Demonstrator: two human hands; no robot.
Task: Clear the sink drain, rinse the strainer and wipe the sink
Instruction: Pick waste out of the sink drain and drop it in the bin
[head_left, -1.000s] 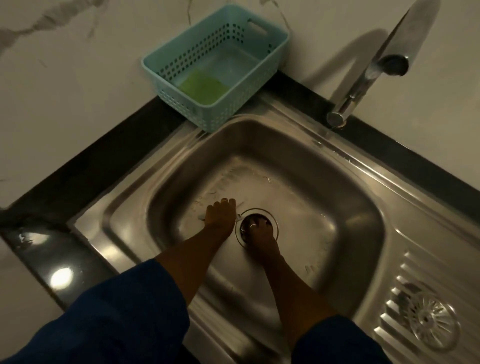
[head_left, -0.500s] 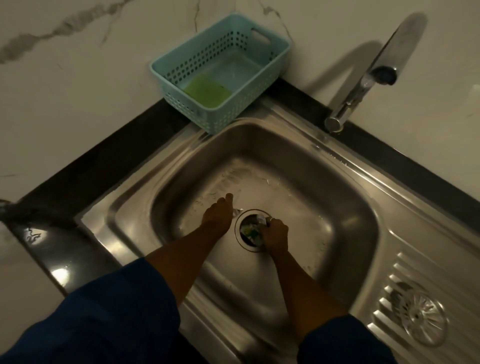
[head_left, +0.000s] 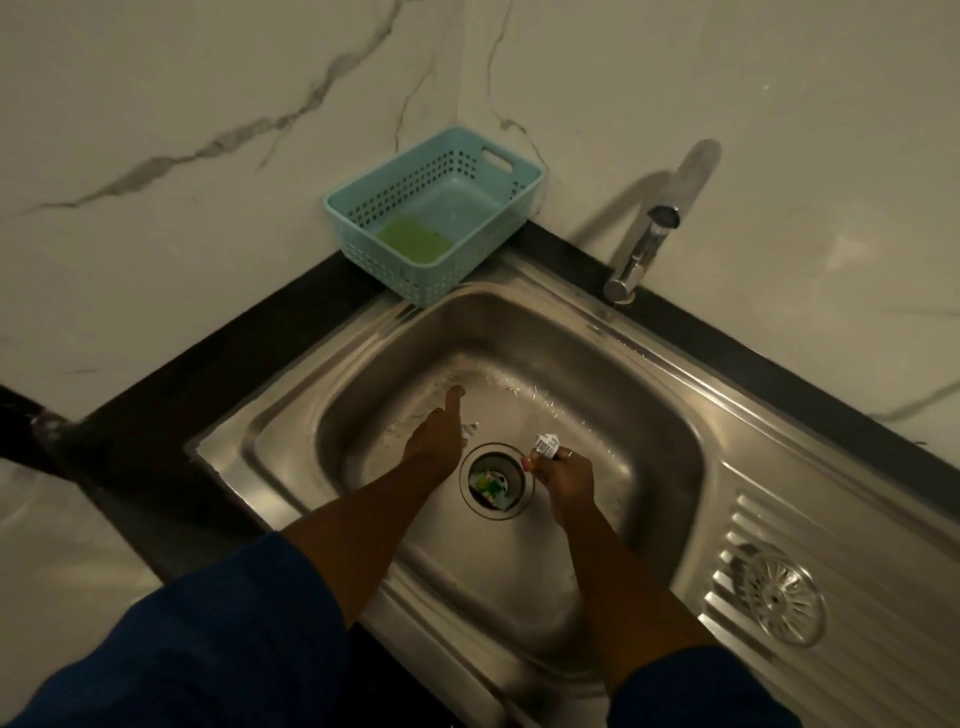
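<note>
Right hand (head_left: 563, 475) lifted out of the drain (head_left: 496, 480), fingers pinching a barcoded scrap (head_left: 544, 446); your left hand (head_left: 439, 439) clutched another piece. Drain-clearing step: debris remained inside. Strainer (head_left: 777, 594) sat on the drainboard. Next: bin scraps.

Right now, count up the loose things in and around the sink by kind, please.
Scrap with a barcode, held in the right hand: 1
Scraps in the drain: cannot count
Strainer on the drainboard: 1
Teal basket: 1
Green sponge: 1
Total: 4 countable
</note>
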